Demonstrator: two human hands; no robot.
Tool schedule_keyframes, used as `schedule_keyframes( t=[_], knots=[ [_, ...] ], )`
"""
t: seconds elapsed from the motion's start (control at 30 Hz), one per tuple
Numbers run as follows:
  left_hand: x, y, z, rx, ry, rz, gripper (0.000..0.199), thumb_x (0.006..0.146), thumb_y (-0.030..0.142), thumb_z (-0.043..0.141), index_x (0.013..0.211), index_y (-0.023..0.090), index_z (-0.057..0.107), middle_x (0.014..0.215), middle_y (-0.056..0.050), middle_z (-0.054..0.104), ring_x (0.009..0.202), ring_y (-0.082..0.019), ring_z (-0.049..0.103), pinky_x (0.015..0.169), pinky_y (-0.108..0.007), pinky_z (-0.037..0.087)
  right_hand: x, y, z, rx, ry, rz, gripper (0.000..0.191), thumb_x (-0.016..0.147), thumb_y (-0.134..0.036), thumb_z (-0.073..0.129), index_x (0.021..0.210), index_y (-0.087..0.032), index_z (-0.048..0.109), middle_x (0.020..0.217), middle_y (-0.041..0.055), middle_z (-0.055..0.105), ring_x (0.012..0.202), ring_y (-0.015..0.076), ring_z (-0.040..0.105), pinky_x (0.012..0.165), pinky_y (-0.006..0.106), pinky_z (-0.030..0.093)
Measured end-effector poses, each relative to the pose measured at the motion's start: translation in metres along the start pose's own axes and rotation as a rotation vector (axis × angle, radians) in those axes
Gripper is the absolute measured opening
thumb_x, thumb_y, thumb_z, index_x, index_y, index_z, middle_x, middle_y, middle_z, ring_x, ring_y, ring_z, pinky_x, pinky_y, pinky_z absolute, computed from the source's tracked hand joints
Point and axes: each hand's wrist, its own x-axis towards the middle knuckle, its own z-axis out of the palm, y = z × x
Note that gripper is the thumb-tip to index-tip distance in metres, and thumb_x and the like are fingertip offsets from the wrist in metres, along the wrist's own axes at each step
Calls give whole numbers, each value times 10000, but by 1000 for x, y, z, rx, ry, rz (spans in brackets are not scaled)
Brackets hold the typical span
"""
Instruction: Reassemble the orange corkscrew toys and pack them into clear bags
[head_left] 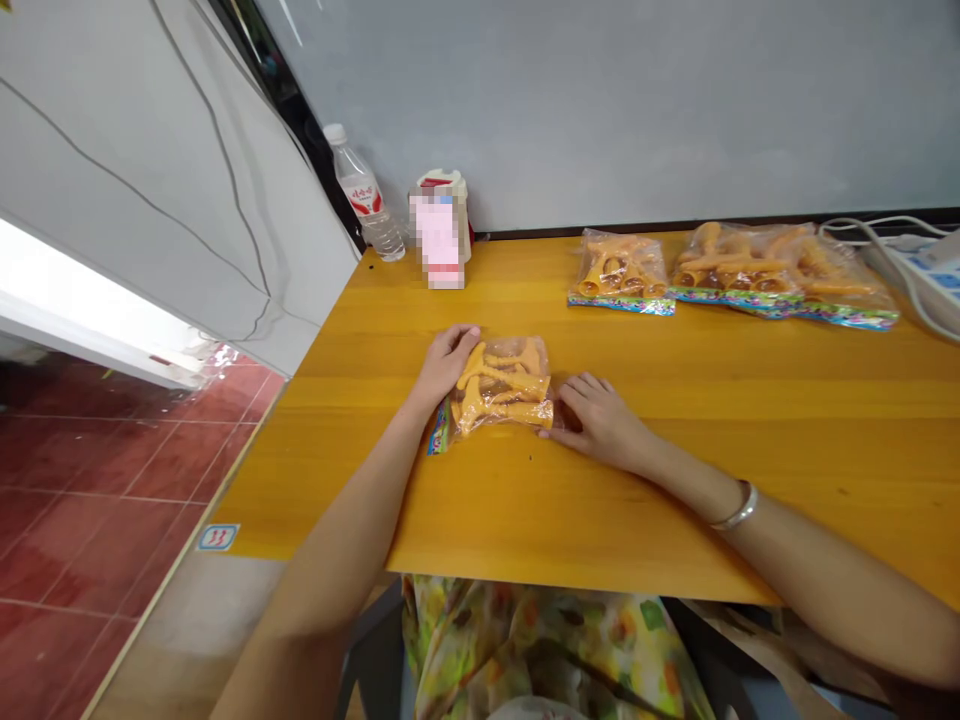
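A clear plastic bag of orange, bone-like pieces [506, 388] lies flat on the wooden table [480, 510], its colourful header strip toward the left. My left hand [450, 360] rests against the bag's upper left corner, thumb and fingers near its edge. On the bag's right side, my right hand [596, 415] lies on the table with its fingers apart and the fingertips close to the bag's edge. It holds nothing. A silver bracelet [739, 507] is on my right wrist.
More bags of orange pieces [621, 270] stand along the back right, beside white cables [885, 240]. At the back left are a water bottle [367, 200] and a partly blurred container [442, 230]. A number label [218, 538] marks the front left corner.
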Motion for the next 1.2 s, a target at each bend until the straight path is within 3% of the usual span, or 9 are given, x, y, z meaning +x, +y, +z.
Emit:
schedule_keyframes(
  t=[0.17, 0.4, 0.6, 0.7, 0.83, 0.93, 1.07, 1.2],
  knots=[
    [-3, 4, -1, -2, -21, 59, 359, 925, 473, 527, 1041, 173, 687, 1004, -51, 711, 978, -191, 635, 909, -296, 492, 2, 6, -1, 77, 20, 108, 122, 897, -307, 564, 838, -222, 499, 819, 56, 626, 797, 222, 548, 746, 329, 366],
    [-16, 22, -1, 21, 69, 175, 345, 956, 458, 488, 1117, 201, 654, 1233, -81, 660, 1203, -217, 578, 1079, -344, 413, 3, 7, -2, 193, 139, 174, 84, 847, -235, 493, 795, -232, 426, 782, 45, 587, 708, 191, 524, 672, 300, 374],
    [-25, 24, 10, 146, -122, 241, 390, 919, 470, 546, 1200, 222, 650, 1281, -89, 621, 1271, -244, 523, 1150, -396, 330, 3, 12, -10, 154, 189, 201, 76, 855, -244, 456, 787, -230, 426, 770, 55, 580, 717, 203, 523, 694, 324, 390],
    [-25, 24, 12, 132, -140, 200, 429, 865, 492, 620, 1204, 230, 648, 1279, -85, 621, 1267, -258, 527, 1140, -399, 347, 5, 21, -14, 167, 290, 237, 56, 859, -244, 475, 807, -224, 465, 762, 49, 580, 715, 194, 525, 710, 332, 400],
    [-26, 25, 13, 90, -158, 155, 480, 838, 490, 650, 1225, 208, 625, 1311, -92, 621, 1278, -273, 533, 1132, -414, 367, 9, 33, -12, 513, 462, 386, 215, 891, -392, 538, 1007, -218, 490, 765, 12, 556, 672, 162, 517, 659, 301, 450],
    [-28, 27, 13, 62, -195, 160, 479, 848, 483, 645, 1233, 201, 614, 1336, -91, 621, 1278, -262, 545, 1128, -401, 379, 13, 36, -8, 867, 358, 525, 387, 863, -504, 595, 1098, -210, 505, 787, 12, 600, 656, 152, 555, 628, 290, 487],
    [-30, 28, 13, 35, -252, 196, 477, 854, 476, 641, 1239, 195, 613, 1317, -90, 637, 1258, -249, 567, 1117, -375, 398, 14, 30, -7, 1311, 236, 649, 406, 878, -566, 597, 1074, -210, 591, 976, 75, 716, 802, 186, 679, 771, 341, 568],
    [-32, 29, 14, 9, -303, 208, 489, 847, 480, 647, 1244, 196, 612, 1327, -87, 630, 1260, -249, 567, 1116, -364, 404, 15, 26, -13, 1492, 237, 669, 445, 906, -611, 552, 1068, -207, 641, 1088, 104, 742, 968, 230, 713, 925, 400, 568]
  ],
)
